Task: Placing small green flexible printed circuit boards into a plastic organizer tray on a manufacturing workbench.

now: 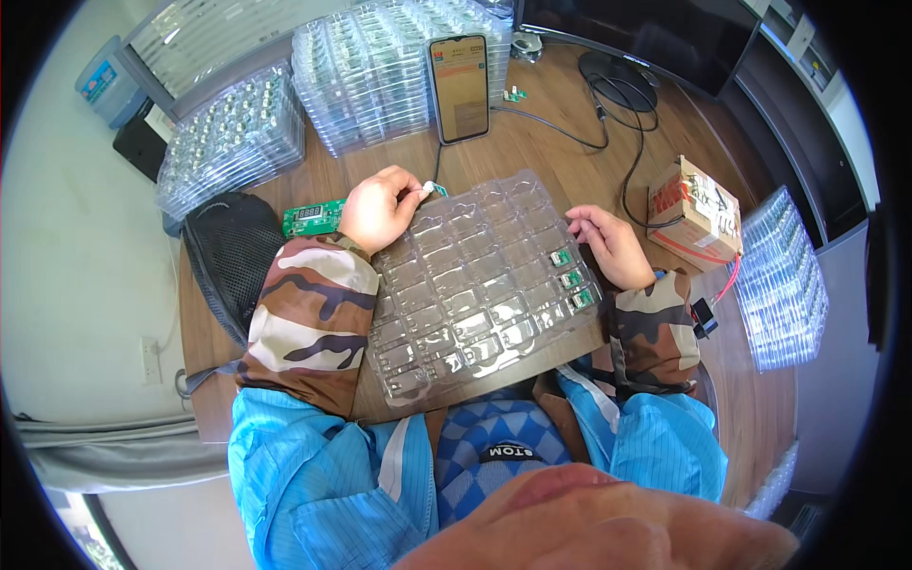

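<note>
My left hand (pixel 382 207) is closed, thumb and forefinger pinching a small white-and-green piece (pixel 434 188) over the far left corner of a clear plastic tray (pixel 465 275). A dark cable comes down to that piece; whether they are joined is too small to tell. My right hand (pixel 613 245) is beside the tray's right edge, open with its fingers loosely bent and no object visible in it. Three small green circuit boards (pixel 570 279) sit in pockets along the tray's right side. Partly behind my left hand lies a larger green board with a digit display (pixel 312 218).
Stacked clear trays of boards (pixel 370 85) stand at the back, with more stacks left (pixel 233 133) and right (pixel 781 275). A phone (pixel 460 90) leans upright. Also here are a cardboard box (pixel 695 211), a black mesh case (pixel 223 252), a monitor (pixel 646 33) and loose cables (pixel 560 133).
</note>
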Available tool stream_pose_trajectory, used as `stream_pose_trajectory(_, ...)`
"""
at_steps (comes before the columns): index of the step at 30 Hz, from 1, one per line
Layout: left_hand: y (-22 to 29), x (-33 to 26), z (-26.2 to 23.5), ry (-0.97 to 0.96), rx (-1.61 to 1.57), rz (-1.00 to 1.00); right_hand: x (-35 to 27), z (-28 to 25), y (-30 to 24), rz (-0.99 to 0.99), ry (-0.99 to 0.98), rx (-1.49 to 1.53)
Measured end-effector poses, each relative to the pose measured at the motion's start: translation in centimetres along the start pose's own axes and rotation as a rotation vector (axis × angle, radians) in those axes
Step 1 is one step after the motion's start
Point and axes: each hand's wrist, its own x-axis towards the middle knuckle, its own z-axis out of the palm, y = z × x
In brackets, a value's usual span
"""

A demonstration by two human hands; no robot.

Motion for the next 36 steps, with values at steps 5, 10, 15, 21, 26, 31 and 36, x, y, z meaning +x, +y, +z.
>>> stream_pose_trajectory(5, -0.5, 0.2, 0.2, -0.002, -0.014, 0.008, -3.1, -0.7, -2.6, -0.116, 0.293, -0.319)
stream_pose_trajectory(10, -0.3, 0.2, 0.1, 0.005, -0.005, -0.02, -8.9, -3.9, -3.8, 0.038, 0.492, -0.762)
stream_pose_trajectory(15, -0.9, -0.1, 0.2, 0.016, -0.016, -0.01, -12.4, -4.7, -2.9, 0.308, 0.481, -1.181)
stream_pose_trajectory(21, -0.4, 0.0, 0.1, 0.008, 0.007, -0.017, -12.0, -4.3, -2.0, 0.443, 0.425, -1.208)
stream_pose_trajectory(26, -0.4, 0.1, 0.2, -0.004, -0.012, -0.01, -12.2, -4.9, -2.5, 0.503, 0.379, -1.263)
stream_pose_trajectory(31, -0.5, 0.2, 0.1, -0.007, 0.003, -0.006, -13.1, -5.4, -2.7, 0.576, 0.325, -1.303)
stream_pose_trajectory(36, -0.6, 0.2, 0.2, 0.005, 0.012, 0.01, -13.0, -5.7, -1.3, 0.657, 0.283, -1.184)
